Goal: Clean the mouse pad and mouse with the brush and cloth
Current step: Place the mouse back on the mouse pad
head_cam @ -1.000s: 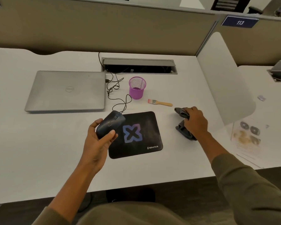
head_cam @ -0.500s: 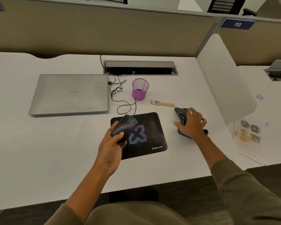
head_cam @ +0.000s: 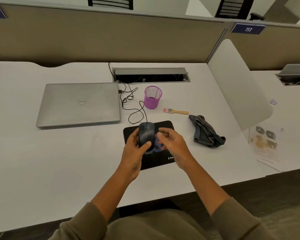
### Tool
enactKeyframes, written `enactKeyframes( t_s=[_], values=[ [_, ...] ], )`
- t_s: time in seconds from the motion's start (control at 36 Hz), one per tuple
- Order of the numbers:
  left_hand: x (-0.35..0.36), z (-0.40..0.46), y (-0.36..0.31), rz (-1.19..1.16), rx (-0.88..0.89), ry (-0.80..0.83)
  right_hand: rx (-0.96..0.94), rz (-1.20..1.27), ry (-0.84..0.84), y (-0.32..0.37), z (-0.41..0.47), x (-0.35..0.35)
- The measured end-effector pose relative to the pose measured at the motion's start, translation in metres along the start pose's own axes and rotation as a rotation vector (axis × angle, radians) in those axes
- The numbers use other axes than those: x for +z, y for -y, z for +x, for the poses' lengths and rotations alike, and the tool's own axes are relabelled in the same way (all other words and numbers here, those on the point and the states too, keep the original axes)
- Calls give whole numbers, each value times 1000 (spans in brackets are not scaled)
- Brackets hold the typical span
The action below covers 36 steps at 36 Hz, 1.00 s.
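Observation:
My left hand [head_cam: 133,153] grips a black wired mouse [head_cam: 145,135], holding it over the black mouse pad [head_cam: 152,162] with a blue-purple X logo. My right hand [head_cam: 173,144] hovers just right of the mouse above the pad, fingers loosely curled and holding nothing. A crumpled dark grey cloth [head_cam: 205,133] lies on the desk right of the pad. A small brush [head_cam: 176,111] with a wooden handle and pink bristles lies behind the pad, bristles pointing left.
A shut silver laptop [head_cam: 80,103] lies at the left. A purple mesh cup [head_cam: 152,97] stands behind the pad, with the mouse cable [head_cam: 133,108] looped beside it. A cable hatch [head_cam: 151,74] sits at the back, a white divider [head_cam: 237,84] and printed paper [head_cam: 267,144] at the right.
My left hand carried the mouse rightward from the pad's left edge to over the pad. My right hand let go of the cloth and moved left beside the mouse.

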<state>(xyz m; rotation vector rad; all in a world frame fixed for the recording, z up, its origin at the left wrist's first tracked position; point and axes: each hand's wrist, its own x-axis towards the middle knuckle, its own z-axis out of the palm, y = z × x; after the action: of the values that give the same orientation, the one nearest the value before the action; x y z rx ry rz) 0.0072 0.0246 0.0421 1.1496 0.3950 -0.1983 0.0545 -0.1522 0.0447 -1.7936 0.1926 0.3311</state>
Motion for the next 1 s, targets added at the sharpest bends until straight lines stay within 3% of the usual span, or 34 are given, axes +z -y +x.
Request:
enactKeyframes(
  t_s=[0.39, 0.69, 1.0],
  values=[
    [23, 16, 27, 213, -55, -87, 44, -38, 20, -26, 19, 9],
    [46, 32, 39, 397, -142, -219, 51, -226, 34, -47, 39, 8],
    [51, 39, 46, 491, -202, -225, 43, -336, 97, -58, 49, 9]
  ],
)
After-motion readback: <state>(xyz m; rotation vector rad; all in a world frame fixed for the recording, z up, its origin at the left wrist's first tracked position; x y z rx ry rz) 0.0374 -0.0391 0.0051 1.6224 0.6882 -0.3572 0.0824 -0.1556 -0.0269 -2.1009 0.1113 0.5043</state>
